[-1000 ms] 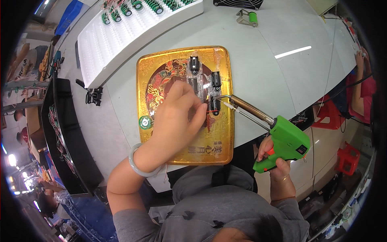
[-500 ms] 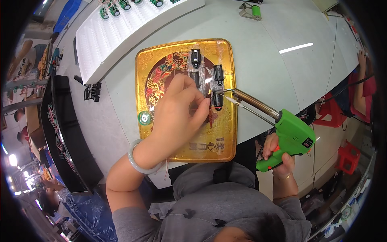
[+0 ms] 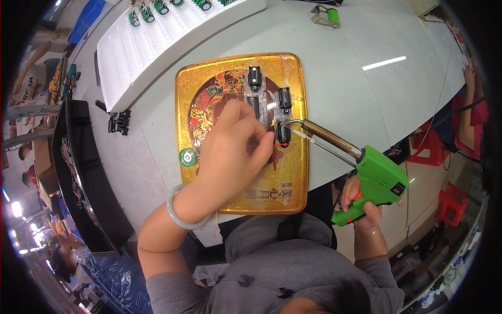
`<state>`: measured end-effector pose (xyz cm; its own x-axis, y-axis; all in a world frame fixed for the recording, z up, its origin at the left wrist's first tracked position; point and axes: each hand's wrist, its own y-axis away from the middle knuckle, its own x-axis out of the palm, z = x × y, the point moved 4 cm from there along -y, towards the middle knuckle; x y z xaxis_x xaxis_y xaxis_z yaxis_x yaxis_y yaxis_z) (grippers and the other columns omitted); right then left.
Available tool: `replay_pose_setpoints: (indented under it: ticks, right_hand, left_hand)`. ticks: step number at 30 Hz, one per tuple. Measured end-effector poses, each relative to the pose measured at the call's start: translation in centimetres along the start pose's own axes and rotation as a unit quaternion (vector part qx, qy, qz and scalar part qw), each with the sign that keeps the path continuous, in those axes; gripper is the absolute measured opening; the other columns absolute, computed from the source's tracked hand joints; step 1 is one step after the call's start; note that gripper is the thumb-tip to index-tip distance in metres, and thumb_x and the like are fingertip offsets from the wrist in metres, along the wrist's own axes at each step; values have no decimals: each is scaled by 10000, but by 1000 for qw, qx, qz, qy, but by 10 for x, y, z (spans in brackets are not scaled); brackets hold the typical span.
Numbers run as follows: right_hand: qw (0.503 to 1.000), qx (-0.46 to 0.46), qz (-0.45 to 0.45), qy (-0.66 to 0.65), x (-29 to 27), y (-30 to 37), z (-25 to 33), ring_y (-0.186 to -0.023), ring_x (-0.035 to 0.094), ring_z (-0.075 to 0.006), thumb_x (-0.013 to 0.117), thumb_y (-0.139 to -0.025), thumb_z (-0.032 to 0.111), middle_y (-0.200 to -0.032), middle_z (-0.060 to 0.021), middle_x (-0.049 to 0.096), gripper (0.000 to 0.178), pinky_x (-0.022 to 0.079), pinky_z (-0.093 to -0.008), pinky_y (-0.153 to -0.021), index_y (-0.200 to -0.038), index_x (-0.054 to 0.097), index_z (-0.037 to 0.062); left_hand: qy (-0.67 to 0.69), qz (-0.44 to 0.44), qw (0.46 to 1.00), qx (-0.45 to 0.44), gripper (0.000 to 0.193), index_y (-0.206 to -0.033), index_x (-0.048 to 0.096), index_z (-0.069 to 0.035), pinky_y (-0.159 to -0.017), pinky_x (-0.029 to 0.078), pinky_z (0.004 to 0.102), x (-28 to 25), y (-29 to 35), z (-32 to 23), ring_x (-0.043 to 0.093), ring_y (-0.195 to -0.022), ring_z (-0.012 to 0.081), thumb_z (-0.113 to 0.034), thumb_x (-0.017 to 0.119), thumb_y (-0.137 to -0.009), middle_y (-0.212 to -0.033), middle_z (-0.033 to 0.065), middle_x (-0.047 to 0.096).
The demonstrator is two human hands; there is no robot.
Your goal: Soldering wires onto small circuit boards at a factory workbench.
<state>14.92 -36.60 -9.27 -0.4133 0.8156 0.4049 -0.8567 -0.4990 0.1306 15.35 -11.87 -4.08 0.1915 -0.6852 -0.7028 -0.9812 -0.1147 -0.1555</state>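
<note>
My left hand (image 3: 230,144) is closed in a pinch on a thin red wire (image 3: 280,145), over a golden tin lid with a patterned middle (image 3: 298,178). The wire's end lies at a small black part (image 3: 283,135) taped to the lid. In my right hand (image 3: 369,221) is a green soldering gun (image 3: 380,175), its bent hot tip at the upper end of that black part; whether it touches cannot be told. Another black part (image 3: 285,99) and one farther off (image 3: 254,78) sit on the lid. A green round component (image 3: 187,157) lies at its left edge.
A white foam tray (image 3: 157,57) with several green round components stands at the far left. Left of the table is a long black bin (image 3: 97,209) holding wires. Loose black parts (image 3: 119,122) lie nearby. A green solder spool (image 3: 333,15) stands at the back; red stools (image 3: 452,203) are at right.
The tin lid and its black parts have shifted slightly toward me. The soldering gun's tip has come down a little with them. Both grips are the same.
</note>
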Motion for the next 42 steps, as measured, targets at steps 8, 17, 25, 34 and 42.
replay_pose_setpoints:
  ticks: [8, 17, 25, 34, 42]
  right_hand:
    - [1000, 0, -7, -11, 2, 2, -2, -530, 413, -126, 548, -745, 422, -631, -84, 437, 430, 365, -207, -431, -731, 463, 0]
    - [1000, -1, -8, -9, -1, 5, -4, -536, 419, -125, 561, -741, 447, -631, -74, 431, 447, 364, -204, -437, -721, 454, 13]
    - [998, -15, 2, 61, 1, 7, 2, -548, 435, -120, 584, -731, 476, -724, -116, 501, 515, 367, -212, -464, -875, 501, -12]
    - [998, 0, 26, 60, -2, 9, 1, -639, 465, -150, 571, -755, 459, -782, -98, 510, 482, 384, -262, -561, -883, 534, -5]
    - [998, 0, 28, 56, -1, 9, 0, -635, 460, -143, 579, -757, 445, -763, -80, 496, 449, 381, -256, -558, -869, 519, 14]
  left_hand:
    - [10, 0, 1000, -7, 127, -642, 533, -14, -526, 439, 311, 0, 0, 0, 539, -622, 214, -66, 637, -693, -825, 74, 472]
    - [5, 2, 1000, -11, 128, -638, 535, -17, -510, 436, 305, 0, 0, 0, 536, -618, 200, -67, 640, -689, -823, 69, 473]
    - [7, -2, 1000, -1, 126, -640, 537, -14, -511, 437, 303, 1, 0, 1, 537, -619, 197, -67, 639, -691, -822, 69, 473]
    - [12, -2, 1000, -12, 134, -637, 537, -15, -508, 428, 303, 1, 0, 2, 531, -608, 198, -78, 641, -694, -820, 66, 466]
    - [7, -6, 1000, -2, 141, -632, 530, -15, -509, 428, 301, 1, 1, 1, 534, -607, 195, -75, 643, -692, -815, 63, 462]
